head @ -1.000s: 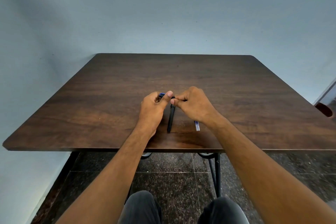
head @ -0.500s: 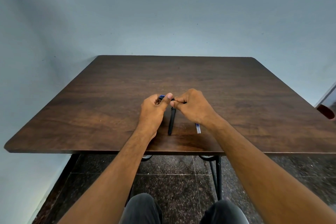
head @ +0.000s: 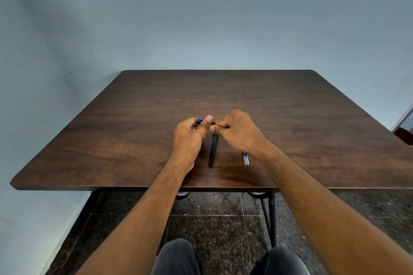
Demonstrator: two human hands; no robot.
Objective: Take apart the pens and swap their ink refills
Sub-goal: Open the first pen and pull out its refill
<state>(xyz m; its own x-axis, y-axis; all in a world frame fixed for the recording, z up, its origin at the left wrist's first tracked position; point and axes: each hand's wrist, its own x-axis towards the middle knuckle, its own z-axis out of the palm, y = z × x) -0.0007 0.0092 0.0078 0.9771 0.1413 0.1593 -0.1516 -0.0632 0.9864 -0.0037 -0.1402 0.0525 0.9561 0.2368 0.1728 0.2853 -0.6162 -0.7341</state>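
Left hand (head: 190, 135) grips a blue pen part (head: 199, 120), fingers curled round it; right hand (head: 237, 131) pinches its dark end, apparently to separate them. Black pen body (head: 213, 149) and refills (head: 245, 158) lie parked near the table (head: 111, 140) front edge.

We note a dark wood-grain bench (head: 138, 131) with rounded corners, set against a plain pale blue wall (head: 201, 18). Beneath the near edge we see black metal legs (head: 271, 219) and dark speckled floor tiles (head: 219, 227) with light grout lines. At the far right edge a reddish-brown object (head: 404, 136) is partly visible; we cannot identify it.
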